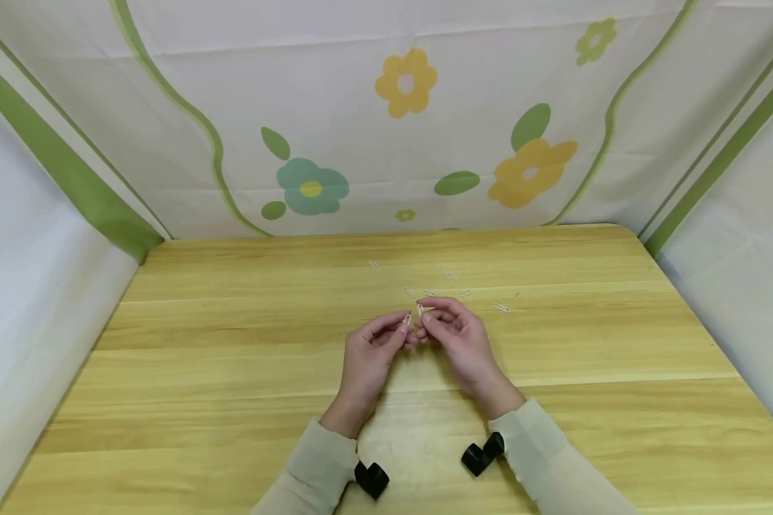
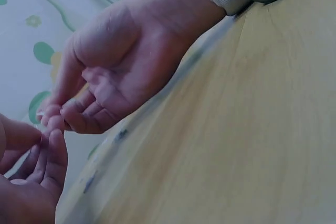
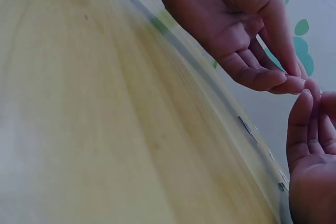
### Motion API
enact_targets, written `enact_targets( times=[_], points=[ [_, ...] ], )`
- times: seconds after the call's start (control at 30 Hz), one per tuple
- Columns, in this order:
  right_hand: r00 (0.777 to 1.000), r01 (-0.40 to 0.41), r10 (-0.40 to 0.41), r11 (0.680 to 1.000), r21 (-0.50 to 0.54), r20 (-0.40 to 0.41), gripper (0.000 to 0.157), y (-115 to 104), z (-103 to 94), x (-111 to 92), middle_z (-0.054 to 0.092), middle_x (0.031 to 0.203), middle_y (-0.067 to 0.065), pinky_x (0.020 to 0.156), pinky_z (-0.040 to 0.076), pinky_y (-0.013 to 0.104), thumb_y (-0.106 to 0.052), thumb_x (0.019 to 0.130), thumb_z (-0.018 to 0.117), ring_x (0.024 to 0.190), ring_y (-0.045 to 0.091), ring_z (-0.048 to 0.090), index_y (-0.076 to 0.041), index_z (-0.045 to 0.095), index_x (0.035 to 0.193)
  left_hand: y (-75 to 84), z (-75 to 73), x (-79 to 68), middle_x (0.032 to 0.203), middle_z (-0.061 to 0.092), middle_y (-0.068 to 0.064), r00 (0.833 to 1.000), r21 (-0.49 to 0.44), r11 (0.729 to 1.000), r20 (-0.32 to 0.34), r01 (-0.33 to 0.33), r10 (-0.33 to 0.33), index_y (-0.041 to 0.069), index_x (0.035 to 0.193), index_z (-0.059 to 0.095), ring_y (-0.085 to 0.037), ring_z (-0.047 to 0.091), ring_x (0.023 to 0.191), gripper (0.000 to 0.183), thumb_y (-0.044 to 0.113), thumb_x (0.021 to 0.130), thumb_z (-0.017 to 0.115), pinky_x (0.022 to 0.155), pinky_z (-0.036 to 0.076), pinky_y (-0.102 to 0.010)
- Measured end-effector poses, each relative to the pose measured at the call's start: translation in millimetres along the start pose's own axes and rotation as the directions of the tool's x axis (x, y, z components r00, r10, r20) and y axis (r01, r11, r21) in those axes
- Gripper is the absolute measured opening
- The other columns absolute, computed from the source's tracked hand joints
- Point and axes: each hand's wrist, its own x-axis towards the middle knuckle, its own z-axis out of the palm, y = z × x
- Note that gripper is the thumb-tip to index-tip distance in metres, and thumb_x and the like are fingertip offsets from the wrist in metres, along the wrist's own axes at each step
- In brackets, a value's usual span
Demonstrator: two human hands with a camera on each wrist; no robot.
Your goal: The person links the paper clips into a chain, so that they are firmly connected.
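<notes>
Between thumb and fingertips, my left hand [image 1: 368,361] pinches a small white paper clip [image 1: 408,319]. My right hand [image 1: 469,352] pinches a second white paper clip [image 1: 420,310] close beside it. Both clips stand roughly upright, with the fingertips of the two hands almost meeting. In the left wrist view the left hand [image 2: 31,182] is at the lower left and the right hand [image 2: 126,56] above it. The right wrist view has the right hand [image 3: 315,182] at the lower right; fingers mostly hide the clips there.
Several loose paper clips lie on the wooden table [image 1: 232,357] just beyond the hands, among them one at the right [image 1: 502,307] and one farther back [image 1: 374,265]. A flowered white curtain [image 1: 361,129] hangs behind the table. White cloth stands at both sides.
</notes>
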Motion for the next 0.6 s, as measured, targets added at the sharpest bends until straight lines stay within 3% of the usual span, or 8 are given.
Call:
enact_targets(
  times=[0.13, 0.37, 0.6],
  points=[
    [0.999, 0.029, -0.03, 0.999, 0.036, 0.018, 0.033, 0, 0.0, 0, 0.077, 0.097, -0.001, 0.086, 0.063, 0.025, 0.005, 0.105, 0.062, 0.086, 0.01, 0.075, 0.005, 0.06, 0.137, 6.6, 2.5, -1.4, 0.112, 0.074, -0.018, 1.0, 0.013, 1.0, -0.031, -0.006, 0.007, -0.004, 0.129, 0.072, -0.012, 0.075, 0.087, 0.028, -0.002, 0.101, 0.07, 0.086, 0.066, -0.03],
    [0.998, 0.028, -0.034, 0.995, 0.097, 0.061, 0.024, 1, 5.1, -1, 0.076, 0.095, -0.001, 0.082, 0.063, 0.024, 0.009, 0.103, 0.061, 0.083, 0.01, 0.074, -0.002, 0.062, 0.124, 11.8, 1.5, -0.8, 0.106, 0.074, -0.019, 0.997, 0.011, 1.0, -0.075, 0.019, -0.018, -0.005, 0.116, 0.071, -0.013, 0.073, 0.083, 0.017, -0.001, 0.1, 0.073, 0.08, 0.065, -0.028],
    [0.994, 0.06, -0.064, 0.997, 0.047, 0.091, 0.038, 1, 5.9, -4, 0.072, 0.098, -0.001, 0.08, 0.061, 0.022, 0.008, 0.104, 0.059, 0.083, 0.01, 0.072, 0.009, 0.057, 0.143, 9.7, -0.8, -1.0, 0.102, 0.073, -0.013, 0.997, 0.032, 0.999, -0.072, 0.021, -0.019, -0.004, 0.115, 0.072, -0.013, 0.072, 0.081, 0.017, 0.005, 0.101, 0.074, 0.077, 0.063, -0.025]
  ],
)
